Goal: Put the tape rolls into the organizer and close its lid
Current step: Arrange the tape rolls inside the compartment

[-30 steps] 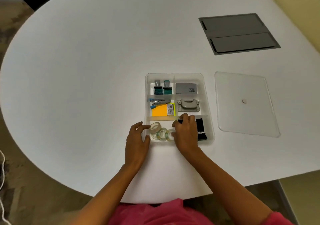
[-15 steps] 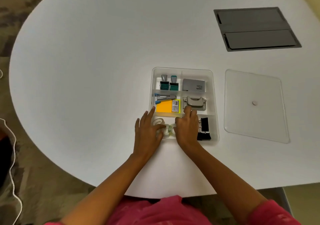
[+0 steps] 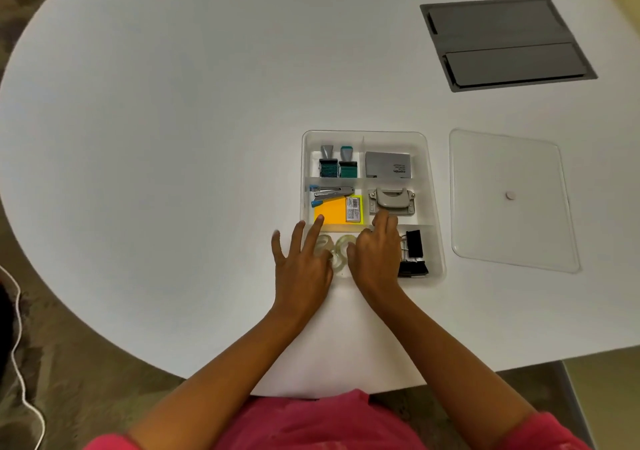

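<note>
Under both hands, in the organizer's (image 3: 437, 207) near-left compartment, the tape rolls (image 3: 341, 247) show only partly; whether the right hand (image 3: 375, 259) grips one I cannot tell, while the left hand (image 3: 303, 266) lies spread with fingers loose over the tray's left rim. Beside the organizer on the right, apart from it, the clear lid (image 3: 512, 200) lies flat with bare white table (image 3: 173, 137) all around. Since half a second ago, the left fingers have fanned wider.

Both hands cover much of the tape rolls (image 3: 341, 245) (their count unclear) and partly hide the binder clips (image 3: 414, 253); desk (image 3: 173, 137) edges cropped.
</note>
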A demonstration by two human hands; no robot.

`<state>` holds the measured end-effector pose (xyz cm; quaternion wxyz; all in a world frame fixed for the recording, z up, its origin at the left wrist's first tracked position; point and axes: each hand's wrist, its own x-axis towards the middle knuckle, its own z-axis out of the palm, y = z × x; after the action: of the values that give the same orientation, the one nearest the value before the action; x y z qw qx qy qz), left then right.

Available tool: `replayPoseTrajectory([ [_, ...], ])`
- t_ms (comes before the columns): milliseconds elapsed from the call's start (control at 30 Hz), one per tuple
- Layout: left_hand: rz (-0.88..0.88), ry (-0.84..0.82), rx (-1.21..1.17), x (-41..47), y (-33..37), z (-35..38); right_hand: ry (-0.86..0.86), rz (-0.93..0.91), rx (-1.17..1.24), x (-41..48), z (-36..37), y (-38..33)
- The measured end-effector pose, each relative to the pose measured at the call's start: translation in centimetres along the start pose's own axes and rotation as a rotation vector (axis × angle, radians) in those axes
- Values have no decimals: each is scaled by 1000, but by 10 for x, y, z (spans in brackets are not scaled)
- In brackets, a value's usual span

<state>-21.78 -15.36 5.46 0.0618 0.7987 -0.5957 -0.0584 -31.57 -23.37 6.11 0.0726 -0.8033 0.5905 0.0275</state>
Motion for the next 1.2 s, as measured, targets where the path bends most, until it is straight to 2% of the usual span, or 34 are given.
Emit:
replayPoseTrajectory([
  [200,-72,-63,-5,2,-7,0,-40,74,-19,4,1,-8],
  [333,-70,-84,-12,4,-11,-1,0,61,-40,3,1,-7],
  [667,-76,-69,-84,4,-14,-2,6,-147,-56,-3,5,-2],
  [933,-59,-72,-125,2,-17,-5,18,-72,-45,-3,5,-3],
  [1100,-55,0,-138,3,-19,-10,99,-48,95,-7,1,-2],
  [1200,-112,18,-136,5,-21,-9,131,-181,220,-12,-1,-5],
])
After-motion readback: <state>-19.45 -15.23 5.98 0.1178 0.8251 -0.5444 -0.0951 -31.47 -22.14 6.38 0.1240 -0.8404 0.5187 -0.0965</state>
